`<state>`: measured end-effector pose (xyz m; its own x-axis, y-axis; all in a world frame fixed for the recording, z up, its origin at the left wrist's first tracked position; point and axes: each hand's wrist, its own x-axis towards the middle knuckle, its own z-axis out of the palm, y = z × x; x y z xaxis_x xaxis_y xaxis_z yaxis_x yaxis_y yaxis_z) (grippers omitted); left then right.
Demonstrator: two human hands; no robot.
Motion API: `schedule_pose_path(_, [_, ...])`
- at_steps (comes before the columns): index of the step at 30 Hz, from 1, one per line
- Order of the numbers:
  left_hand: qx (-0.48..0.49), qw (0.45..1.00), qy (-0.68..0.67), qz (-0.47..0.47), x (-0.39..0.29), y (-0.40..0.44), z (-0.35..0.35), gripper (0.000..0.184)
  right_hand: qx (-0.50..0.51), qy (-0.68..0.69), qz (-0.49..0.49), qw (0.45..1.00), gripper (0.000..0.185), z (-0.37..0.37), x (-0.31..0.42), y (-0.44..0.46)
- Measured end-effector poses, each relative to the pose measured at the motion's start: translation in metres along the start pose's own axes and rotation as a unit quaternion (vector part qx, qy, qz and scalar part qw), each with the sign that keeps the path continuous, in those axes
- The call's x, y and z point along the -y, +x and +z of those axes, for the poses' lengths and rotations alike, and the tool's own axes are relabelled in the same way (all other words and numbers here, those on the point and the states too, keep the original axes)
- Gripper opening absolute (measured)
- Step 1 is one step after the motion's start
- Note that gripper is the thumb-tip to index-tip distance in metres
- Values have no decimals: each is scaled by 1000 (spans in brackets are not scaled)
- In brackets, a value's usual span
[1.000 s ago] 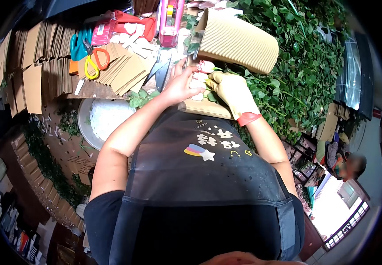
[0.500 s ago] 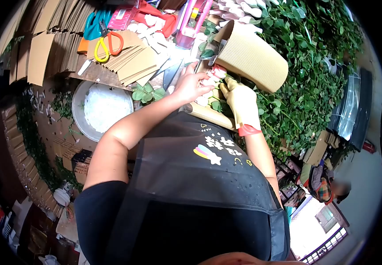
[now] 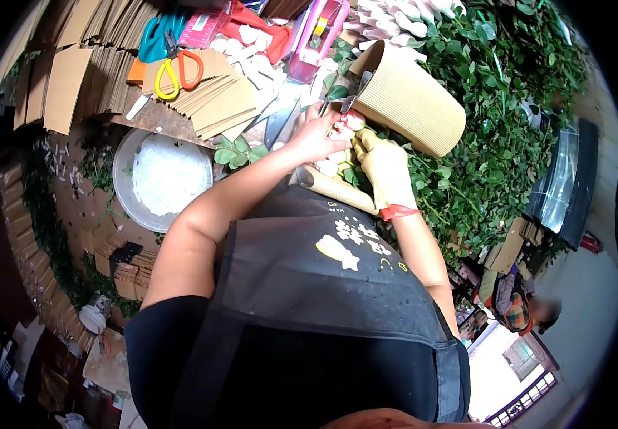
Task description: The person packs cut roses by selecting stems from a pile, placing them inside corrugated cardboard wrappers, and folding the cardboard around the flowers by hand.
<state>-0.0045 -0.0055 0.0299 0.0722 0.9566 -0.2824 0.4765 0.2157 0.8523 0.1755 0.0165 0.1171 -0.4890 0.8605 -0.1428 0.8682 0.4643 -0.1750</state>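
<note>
"Start at the left. What is there?"

"Upright stacks of brown cardboard sheets point(image 3: 66, 89), between nine and ten o'clock from the flowers. At nine is a round, pale tub point(image 3: 120, 171) with white material inside (too bright to make out)."

"And on the wooden counter point(image 3: 169, 123)?"

"Scissors with one yellow and one orange handle point(image 3: 180, 75), at ten o'clock, lying over fanned brown card pieces point(image 3: 217, 109). Just short of twelve is a pink, see-through tape dispenser point(image 3: 316, 46)."

"Now the hands?"

"The bare left hand point(image 3: 314, 139) comes in from eight o'clock. Its grip is loosely closed on the pink and white flowers point(image 3: 352, 121), thumb and fingers bent about the blooms (they partly cover them)."

"Where are the flowers exactly?"

"Between the two hands, with a tan, rounded cardboard piece point(image 3: 341, 190) at six o'clock, next to the dark apron point(image 3: 302, 264)."

"And the right?"

"The right hand point(image 3: 384, 168), in a pale yellow glove with a red band at the wrist, reaches in from four o'clock. Its fingers are curled beside the flowers; I cannot tell whether the grip is closed on a stem (the fingertips are partly hidden)."

"Farther right?"

"A ribbed tan cardboard sleeve point(image 3: 416, 100) tilts at two o'clock, and a broad heap of green leafy stems point(image 3: 498, 132) spreads around three. Well apart, toward four, is another person point(image 3: 516, 307) in checked clothing."
</note>
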Motion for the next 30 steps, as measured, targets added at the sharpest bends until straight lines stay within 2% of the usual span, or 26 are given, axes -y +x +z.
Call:
schedule_pose_path(2, [-24, 1000, -9, -11, -6, 0, 3, 71, 19, -56, -6, 998, 17, 5, -3, -1])
schedule_pose_path(4, [-68, 997, -23, 0, 1, 0, 13, 65, 32, -28, -21, 999, 18, -16, 6, -4])
schedule_pose_path(5, [-91, 995, -27, 15, 4, -1, 18, 60, 4, 3, -34, 999, 21, -21, 4, -10])
schedule_pose_path(6, [-91, 995, -36, 15, 7, 0, 19, 60, -24, 50, 19, 998, 25, -39, 15, -10])
schedule_pose_path(8, [-89, 994, -55, 18, 10, 2, 20, 59, -78, 35, 65, 994, 28, -53, 20, -8])
schedule_pose_path(10, [-95, 995, -27, 30, 12, 2, 20, 56, 15, 8, 97, 995, 29, -46, 11, 0])
schedule_pose_path(12, [-100, 994, -13, 33, 11, 4, 20, 53, 7, -10, 67, 998, 27, -15, -6, 5])
schedule_pose_path(14, [-105, 994, -1, 38, 10, 4, 18, 49, -35, 65, 85, 994, 27, -23, -10, -4])
schedule_pose_path(16, [-122, 990, 14, 62, 20, 6, 25, 45, -73, 157, 151, 973, 26, -78, 3, -27])
schedule_pose_path(17, [-123, 990, -18, 62, 22, 7, 26, 39, -85, 196, 212, 953, 25, -100, -1, -43])
schedule_pose_path(18, [-109, 992, -32, 60, 29, 10, 28, 36, -144, 204, 259, 933, 25, -114, -13, -66])
schedule_pose_path(20, [-69, 996, -46, 43, 33, 11, 23, 45, -318, 129, 342, 875, 28, -161, -29, -113])
schedule_pose_path(21, [-79, 995, -35, 55, 30, 10, 21, 44, -442, 156, 317, 824, 29, -173, -51, -142])
schedule_pose_path(22, [-89, 993, -24, 67, 26, 9, 19, 44, -494, 78, 322, 804, 30, -197, -63, -172])
schedule_pose_path(23, [-86, 994, -39, 53, 28, 10, 19, 42, -579, 103, 333, 736, 28, -206, -79, -203])
schedule_pose_path(24, [-81, 995, -33, 53, 26, 9, 16, 41, -613, 116, 301, 722, 27, -220, -87, -230])
schedule_pose_path(25, [-77, 994, -28, 66, 33, 11, 17, 41, -602, 75, 332, 723, 28, -234, -83, -250])
schedule_pose_path(26, [-74, 994, -23, 77, 43, 14, 21, 41, -528, -56, 418, 737, 28, -243, -83, -267])
schedule_pose_path(28, [-57, 994, -63, 67, 47, 13, 21, 41, -346, -167, 556, 737, 33, -255, -85, -274])
schedule_pose_path(29, [-60, 994, -64, 70, 47, 13, 22, 41, -256, -183, 591, 743, 34, -250, -104, -284])
schedule_pose_path(30, [-65, 993, -60, 76, 45, 12, 21, 42, -118, -78, 691, 708, 36, -256, -109, -273])
